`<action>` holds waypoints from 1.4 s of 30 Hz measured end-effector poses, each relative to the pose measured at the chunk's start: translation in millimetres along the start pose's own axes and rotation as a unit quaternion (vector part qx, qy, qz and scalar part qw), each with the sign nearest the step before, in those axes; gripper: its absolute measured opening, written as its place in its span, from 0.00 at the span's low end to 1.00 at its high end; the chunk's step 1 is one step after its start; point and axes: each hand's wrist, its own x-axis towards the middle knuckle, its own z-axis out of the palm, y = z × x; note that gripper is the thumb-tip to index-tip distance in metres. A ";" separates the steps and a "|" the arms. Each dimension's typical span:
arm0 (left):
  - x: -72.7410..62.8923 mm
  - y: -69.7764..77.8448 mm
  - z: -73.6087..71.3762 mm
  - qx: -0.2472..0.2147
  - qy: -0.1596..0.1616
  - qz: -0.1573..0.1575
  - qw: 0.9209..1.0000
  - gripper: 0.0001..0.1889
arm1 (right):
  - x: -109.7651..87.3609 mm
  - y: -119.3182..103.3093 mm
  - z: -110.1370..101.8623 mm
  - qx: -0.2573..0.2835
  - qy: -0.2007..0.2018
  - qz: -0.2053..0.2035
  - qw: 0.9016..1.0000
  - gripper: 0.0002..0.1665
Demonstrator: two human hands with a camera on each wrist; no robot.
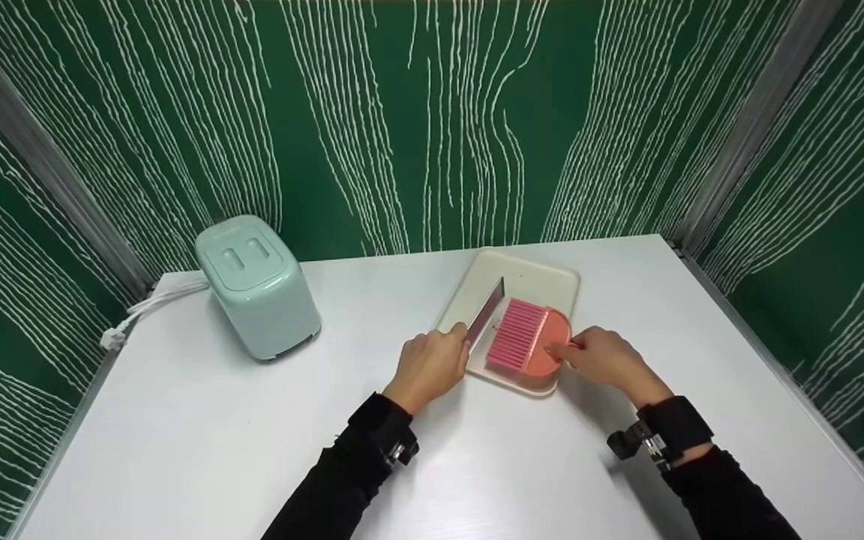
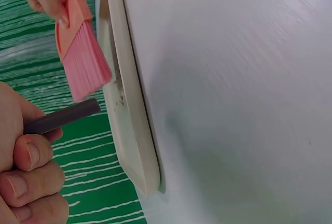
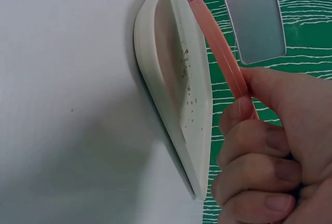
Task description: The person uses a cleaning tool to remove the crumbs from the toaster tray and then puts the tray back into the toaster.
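Note:
In the head view, my left hand point(image 1: 429, 366) grips the near end of a thin grey crumb tray point(image 1: 487, 315), tilted up nearly on edge. A small hand brush point(image 1: 518, 336) with pink bristles and an orange handle is pinched in my right hand point(image 1: 613, 361), thumb on the handle. Both the crumb tray and the brush are over a shallow cream tray point(image 1: 533, 279) on the table. Small brown crumbs point(image 3: 188, 89) lie in the cream tray in the right wrist view. The bristles point toward the crumb tray; whether they touch it, I cannot tell.
A mint-green toaster point(image 1: 259, 285) with its lid on stands at the back left of the white table point(image 1: 199, 435). Its white cord and plug point(image 1: 112, 339) reach the left edge. Green walls point(image 1: 342, 112) with white lines enclose the back and sides.

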 end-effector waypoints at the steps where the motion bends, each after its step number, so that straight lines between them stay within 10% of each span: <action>1: -0.1 -0.3 0.3 0.000 -0.001 -0.002 1.000 0.11 | -0.5 -0.5 -0.2 0.003 0.000 -0.001 1.000 0.31; 31: -2.5 1.1 3.3 -0.003 -0.029 -0.002 1.000 0.11 | 0.5 -1.0 2.7 -0.013 0.010 0.019 1.000 0.34; 42: -1.6 -4.1 4.7 -0.056 -0.041 -0.039 0.997 0.11 | -4.0 -3.6 3.7 0.025 0.084 -0.013 0.996 0.32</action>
